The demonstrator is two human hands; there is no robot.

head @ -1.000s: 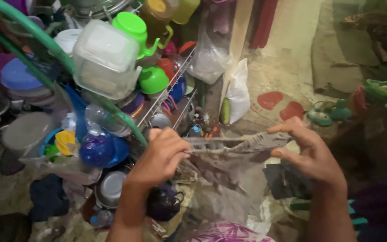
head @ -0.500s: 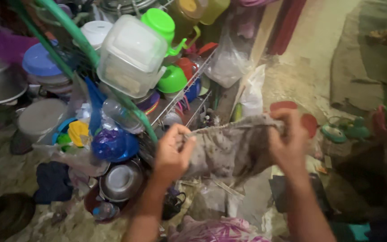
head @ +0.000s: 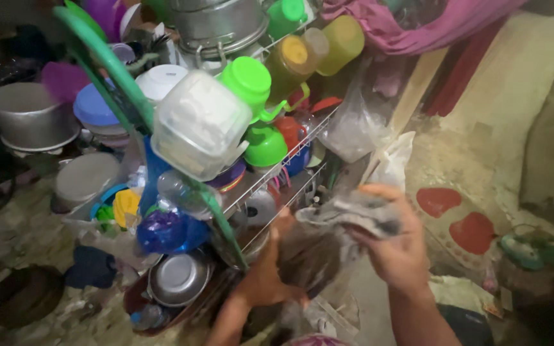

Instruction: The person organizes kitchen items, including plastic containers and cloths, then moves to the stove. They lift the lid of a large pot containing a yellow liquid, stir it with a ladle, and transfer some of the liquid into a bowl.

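Head view caught both hands low-centre: right hand [head: 397,253] pinched the grey cloth [head: 344,221] from above, left hand [head: 269,272] gripped its lower-left part, cloth bunched between them.

Both forearms are bare to the frame's edge, and the left hand [head: 270,275] and right hand [head: 399,253] wear no gloves or rings.

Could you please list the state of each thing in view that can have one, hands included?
Grey cloth: bunched up, gripped by both hands.
Left hand: closed on the cloth from below.
Right hand: closed on the cloth's upper edge.
Clear lidded container: shut, tilted on the rack.
Green jug: tipped on its side.
Steel bowl: upright, empty.
Clear plastic bag: hanging, slack.
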